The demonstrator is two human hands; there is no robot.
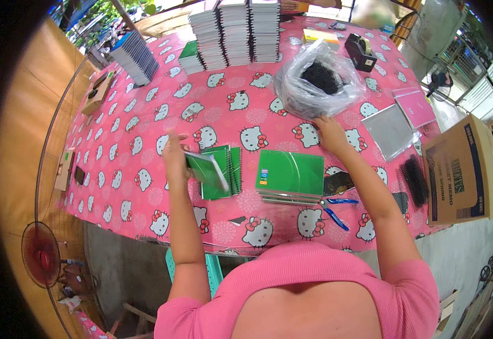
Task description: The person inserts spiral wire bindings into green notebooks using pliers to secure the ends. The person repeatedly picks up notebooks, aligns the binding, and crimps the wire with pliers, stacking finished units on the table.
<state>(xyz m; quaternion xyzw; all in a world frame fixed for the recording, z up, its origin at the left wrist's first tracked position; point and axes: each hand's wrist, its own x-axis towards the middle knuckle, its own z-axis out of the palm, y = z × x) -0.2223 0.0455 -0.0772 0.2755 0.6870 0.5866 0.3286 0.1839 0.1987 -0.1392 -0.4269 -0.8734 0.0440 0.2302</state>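
My left hand (175, 159) is closed on a green-covered notebook (208, 173), which is tilted and a little blurred. Under and beside it lie green spiral notebooks (235, 169) with dark coils along their edges. My right hand (331, 134) reaches to the near edge of a clear plastic bag (291, 90), its fingers slightly apart and nothing visible in them. Black binding coils (321, 78) fill the bag. Between my arms sits a stack of green-covered pads (290, 174). Blue-handled pliers (337, 216) lie at its near right corner.
Tall stacks of notebooks (224, 37) stand at the back, with a blue-topped stack (135, 59) farther left. A tape dispenser (361, 52) is beyond the bag. At right are a clear plastic sheet (390, 131), black coils (413, 179) and a cardboard box (455, 172).
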